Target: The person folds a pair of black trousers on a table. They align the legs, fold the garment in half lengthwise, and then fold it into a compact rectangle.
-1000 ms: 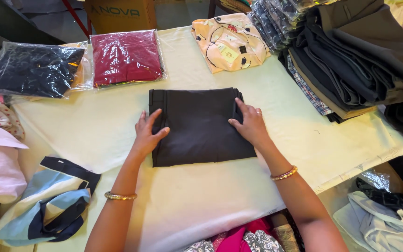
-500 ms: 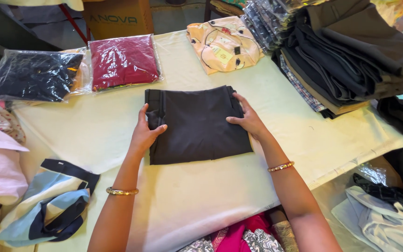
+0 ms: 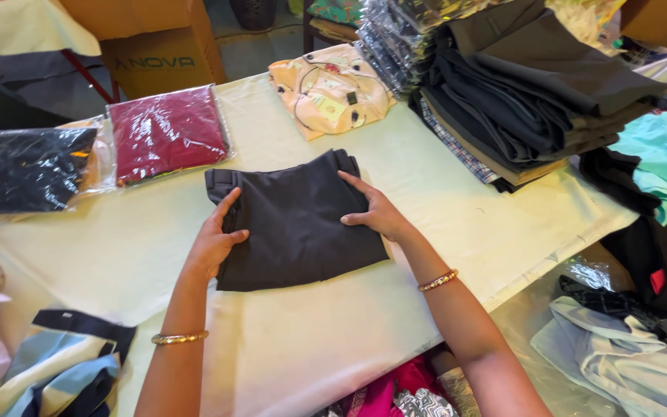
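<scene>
A folded black garment (image 3: 295,216) lies flat in the middle of a table covered with a pale cloth (image 3: 326,340). My left hand (image 3: 216,239) grips its left edge, thumb on top and fingers along the side. Pressing on the right part of the garment is my right hand (image 3: 376,210), fingers spread flat on the fabric. Both wrists carry thin gold bangles.
A maroon garment in a clear bag (image 3: 165,131) and a dark one in a bag (image 3: 25,170) lie at the back left. A peach printed garment (image 3: 330,93) sits behind. A tall stack of dark folded clothes (image 3: 519,85) stands right. Cardboard box (image 3: 156,46) behind.
The view has tilted and shifted, so the garment now looks turned. My left hand went from resting flat to gripping the left edge; my right hand stays on the right side.
</scene>
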